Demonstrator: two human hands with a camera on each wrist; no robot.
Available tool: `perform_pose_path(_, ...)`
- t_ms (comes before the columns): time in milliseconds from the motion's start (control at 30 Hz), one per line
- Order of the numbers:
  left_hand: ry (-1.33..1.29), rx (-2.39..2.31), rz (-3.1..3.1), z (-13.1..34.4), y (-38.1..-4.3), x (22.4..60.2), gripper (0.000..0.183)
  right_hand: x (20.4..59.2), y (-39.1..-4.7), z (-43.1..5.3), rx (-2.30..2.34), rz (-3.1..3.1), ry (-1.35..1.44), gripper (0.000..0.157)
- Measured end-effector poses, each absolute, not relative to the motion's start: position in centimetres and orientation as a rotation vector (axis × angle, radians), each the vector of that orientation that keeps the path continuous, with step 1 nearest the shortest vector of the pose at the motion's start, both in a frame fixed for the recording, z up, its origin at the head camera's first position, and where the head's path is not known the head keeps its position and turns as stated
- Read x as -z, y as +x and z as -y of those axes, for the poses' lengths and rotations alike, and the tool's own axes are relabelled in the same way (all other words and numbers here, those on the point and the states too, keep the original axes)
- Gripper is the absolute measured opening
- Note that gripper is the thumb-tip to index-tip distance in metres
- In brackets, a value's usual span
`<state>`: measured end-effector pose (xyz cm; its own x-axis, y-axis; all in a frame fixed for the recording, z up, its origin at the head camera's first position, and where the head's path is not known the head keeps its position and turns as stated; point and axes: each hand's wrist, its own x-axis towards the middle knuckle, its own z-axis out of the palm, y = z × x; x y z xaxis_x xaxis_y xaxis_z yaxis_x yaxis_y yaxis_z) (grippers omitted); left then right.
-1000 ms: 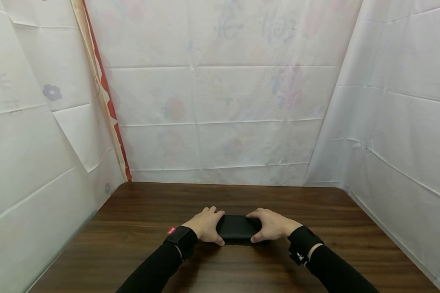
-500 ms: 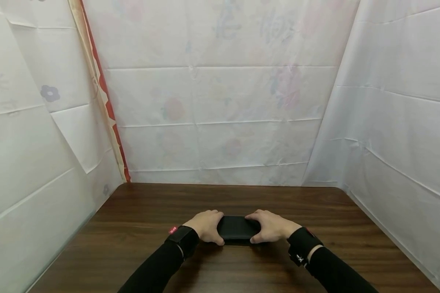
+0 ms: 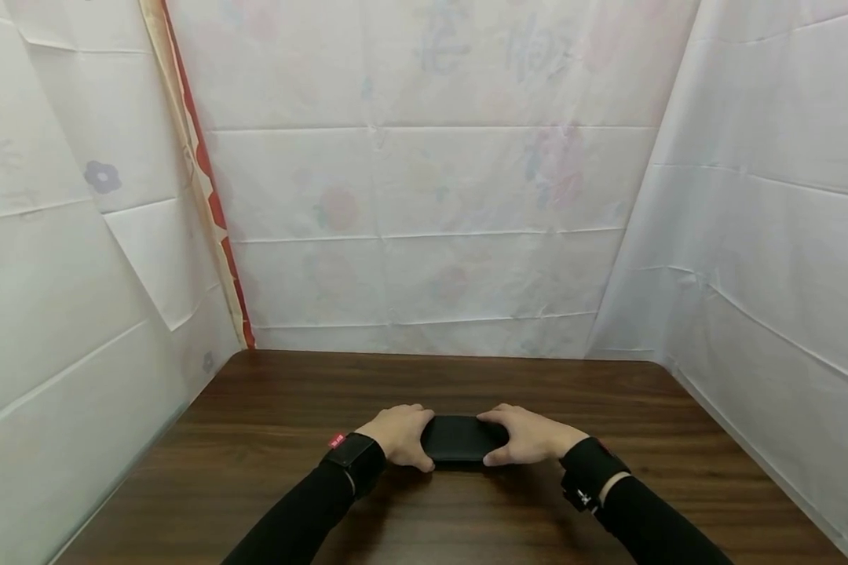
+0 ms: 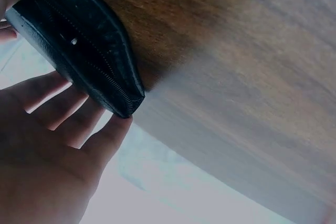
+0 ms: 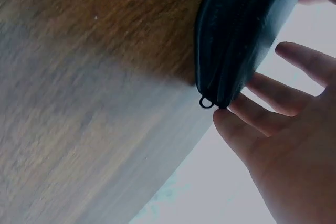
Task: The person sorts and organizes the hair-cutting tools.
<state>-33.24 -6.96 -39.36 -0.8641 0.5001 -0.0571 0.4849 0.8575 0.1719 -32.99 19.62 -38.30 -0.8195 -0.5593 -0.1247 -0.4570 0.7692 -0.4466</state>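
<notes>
Between the two hands lies a black zip pouch (image 3: 458, 439) with a leather-like surface, close over the wooden table. My left hand (image 3: 399, 438) grips its left end, thumb on the near side and fingers on the far side. At the opposite end my right hand (image 3: 530, 435) holds it the same way. In the left wrist view a row of zipper teeth (image 4: 113, 82) runs along the pouch's edge, with a small shiny spot near its middle. The right wrist view shows a small metal ring (image 5: 206, 102) at the pouch's right corner, beside the right fingertips.
The brown wood-grain table (image 3: 290, 392) spreads out on every side of the pouch. White printed sheets hang around it: a back sheet (image 3: 424, 196), a left sheet (image 3: 63, 298) with a red-edged strip (image 3: 215, 212), and a right sheet (image 3: 763, 235).
Both hands keep their grip at the pouch's ends and stay almost in place. The left fingers have drawn slightly closer together.
</notes>
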Motion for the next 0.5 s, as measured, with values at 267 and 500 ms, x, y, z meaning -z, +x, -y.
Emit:
perform_pose_path(267, 0.768, -0.255, -2.900, 7.0, -33.3, 39.3, 0.085, 37.6, -33.5, -22.1, 0.769, -2.660, -0.810, 0.064)
perform_pose_path(500, 0.753, -0.268, -2.896, 7.1, -33.3, 39.2, 0.086, 37.8, -34.0, -23.0, 0.797, -2.679, -0.718, 0.054)
